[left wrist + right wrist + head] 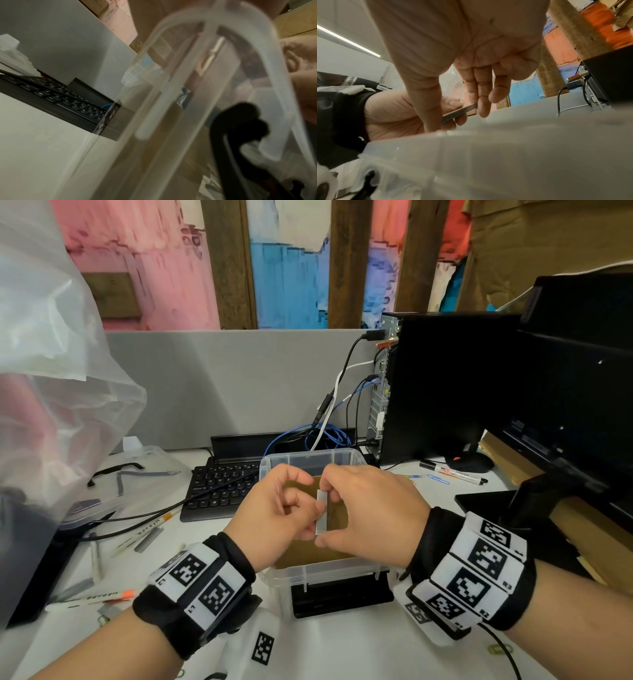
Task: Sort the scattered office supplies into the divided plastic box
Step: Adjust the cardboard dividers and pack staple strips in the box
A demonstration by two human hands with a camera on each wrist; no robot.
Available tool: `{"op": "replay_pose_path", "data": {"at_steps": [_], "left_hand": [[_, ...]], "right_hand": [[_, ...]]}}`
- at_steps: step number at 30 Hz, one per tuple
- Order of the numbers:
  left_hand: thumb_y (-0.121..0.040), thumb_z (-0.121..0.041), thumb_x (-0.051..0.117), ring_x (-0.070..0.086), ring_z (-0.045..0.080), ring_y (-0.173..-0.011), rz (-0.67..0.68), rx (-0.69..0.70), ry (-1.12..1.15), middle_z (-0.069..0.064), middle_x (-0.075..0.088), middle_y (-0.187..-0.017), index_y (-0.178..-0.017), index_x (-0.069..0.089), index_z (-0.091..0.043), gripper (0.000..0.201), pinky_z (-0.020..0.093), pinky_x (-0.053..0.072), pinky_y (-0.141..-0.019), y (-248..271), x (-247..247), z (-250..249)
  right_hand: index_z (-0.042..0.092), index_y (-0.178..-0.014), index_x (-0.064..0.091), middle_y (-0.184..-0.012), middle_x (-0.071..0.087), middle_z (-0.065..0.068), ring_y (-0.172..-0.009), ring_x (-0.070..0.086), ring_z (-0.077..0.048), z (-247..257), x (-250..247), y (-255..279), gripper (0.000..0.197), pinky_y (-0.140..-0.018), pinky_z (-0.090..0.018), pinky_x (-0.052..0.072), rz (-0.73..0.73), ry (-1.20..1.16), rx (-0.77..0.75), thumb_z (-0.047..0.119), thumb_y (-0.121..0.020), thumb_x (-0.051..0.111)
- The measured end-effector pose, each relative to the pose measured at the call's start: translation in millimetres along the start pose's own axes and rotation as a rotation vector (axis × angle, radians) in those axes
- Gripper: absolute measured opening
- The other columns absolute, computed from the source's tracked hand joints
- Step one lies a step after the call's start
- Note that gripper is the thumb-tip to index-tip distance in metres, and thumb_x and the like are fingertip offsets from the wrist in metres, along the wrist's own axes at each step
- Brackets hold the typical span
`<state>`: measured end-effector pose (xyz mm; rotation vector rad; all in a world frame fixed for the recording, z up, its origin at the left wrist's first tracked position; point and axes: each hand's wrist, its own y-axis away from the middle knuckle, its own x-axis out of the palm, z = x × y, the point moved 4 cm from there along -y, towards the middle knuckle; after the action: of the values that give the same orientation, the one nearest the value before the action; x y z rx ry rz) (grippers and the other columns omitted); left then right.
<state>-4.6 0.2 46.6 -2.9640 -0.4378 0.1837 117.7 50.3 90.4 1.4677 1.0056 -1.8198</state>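
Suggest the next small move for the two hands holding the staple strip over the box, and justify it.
Probably lower the grey metal staple strip into the clear plastic box: both the left hand and right hand already pinch it directly above the opening.

"Lenovo" is printed on a white label (350,80) fixed to a black device, seen in the right wrist view. "MARKER" is printed, upside down, on two white pens (87,598) on the desk (342,642). Print on the black-capped marker (455,473) cannot be read
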Motion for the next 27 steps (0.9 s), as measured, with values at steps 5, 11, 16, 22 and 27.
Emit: {"op": "replay_pose_path", "data": {"at_steps": [5, 11, 16, 22, 27], "left_hand": [[-0.088, 0.003, 0.059, 0.060, 0.017, -0.059, -0.015, -0.007, 0.074, 0.009, 0.064, -0.067, -0.111, 0.050, -0.004, 0.026, 0.031, 0.057, -0.059, 0, -1, 0], [-0.091, 0.003, 0.053, 0.067, 0.019, -0.070, 0.052, -0.037, 0.181, 0.013, 0.070, -0.080, -0.116, 0.047, -0.003, 0.026, 0.033, 0.058, -0.064, 1, -1, -1], [-0.090, 0.000, 0.055, 0.065, 0.023, -0.073, 0.060, -0.041, 0.125, 0.013, 0.070, -0.081, -0.115, 0.049, -0.004, 0.027, 0.039, 0.058, -0.070, 1, -2, -1], [-0.084, -0.001, 0.064, 0.060, 0.022, -0.064, 0.046, -0.037, 0.096, 0.010, 0.067, -0.071, -0.117, 0.051, -0.005, 0.036, 0.034, 0.058, -0.064, 1, -2, -2], [-0.084, 0.001, 0.064, 0.059, 0.014, -0.052, 0.014, -0.015, 0.051, 0.005, 0.060, -0.057, -0.113, 0.050, -0.004, 0.032, 0.035, 0.059, -0.061, 0, -3, -2]], "right_hand": [[0.031, -0.109, 0.043, -0.099, 0.052, 0.015, -0.089, 0.042, -0.007, 2, -4, 0, 0.046, -0.073, -0.031, 0.046, -0.009, 0.002, -0.023, 0.056, -0.076, 0.063], [0.031, -0.105, 0.045, -0.095, 0.052, 0.015, -0.092, 0.046, -0.008, 3, -9, 2, 0.043, -0.076, -0.032, 0.048, -0.003, -0.047, -0.049, 0.054, -0.075, 0.065], [0.031, -0.105, 0.045, -0.095, 0.051, 0.015, -0.091, 0.045, -0.008, 4, -9, 3, 0.041, -0.074, -0.030, 0.046, -0.010, -0.037, -0.058, 0.053, -0.076, 0.064], [0.029, -0.112, 0.045, -0.101, 0.051, 0.015, -0.093, 0.042, -0.006, 4, -10, 4, 0.046, -0.076, -0.030, 0.046, -0.017, -0.011, -0.060, 0.052, -0.077, 0.064], [0.034, -0.128, 0.036, -0.100, 0.054, 0.011, -0.093, 0.051, -0.011, 5, -11, 8, 0.053, -0.074, -0.033, 0.049, 0.034, -0.061, -0.102, 0.045, -0.082, 0.060]]}}
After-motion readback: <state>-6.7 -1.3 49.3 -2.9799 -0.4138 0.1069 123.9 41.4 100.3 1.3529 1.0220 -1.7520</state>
